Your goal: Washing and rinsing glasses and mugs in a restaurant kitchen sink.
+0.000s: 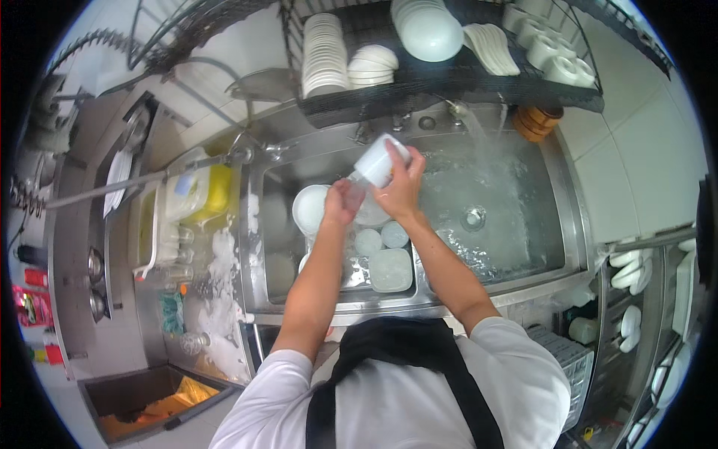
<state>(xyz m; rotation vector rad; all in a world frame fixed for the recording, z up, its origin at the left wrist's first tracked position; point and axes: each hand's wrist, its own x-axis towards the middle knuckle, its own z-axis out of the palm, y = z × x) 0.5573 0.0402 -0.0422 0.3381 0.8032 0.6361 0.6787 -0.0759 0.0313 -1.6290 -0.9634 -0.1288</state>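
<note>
My right hand (401, 185) grips a white cylindrical container (377, 160), which is tilted over the divider between two steel sink basins. Just below its lower end is my left hand (343, 203), with something translucent at its fingers; whether that is water or clear plastic, I cannot tell. Under my hands, the left basin (275, 196) holds a white bowl (309, 209), two small round containers (368, 242) and a squarish container (391, 270). My left forearm hides part of this basin.
Water runs from a tap (457, 109) into the water-filled right basin (505, 185). Above hangs a black rack (449, 92) with stacked bowls (431, 39) and spoons (493, 50). Foam (221, 269) and a yellow-tinted tub (202, 193) are left of the sink. A hose (112, 186) crosses there.
</note>
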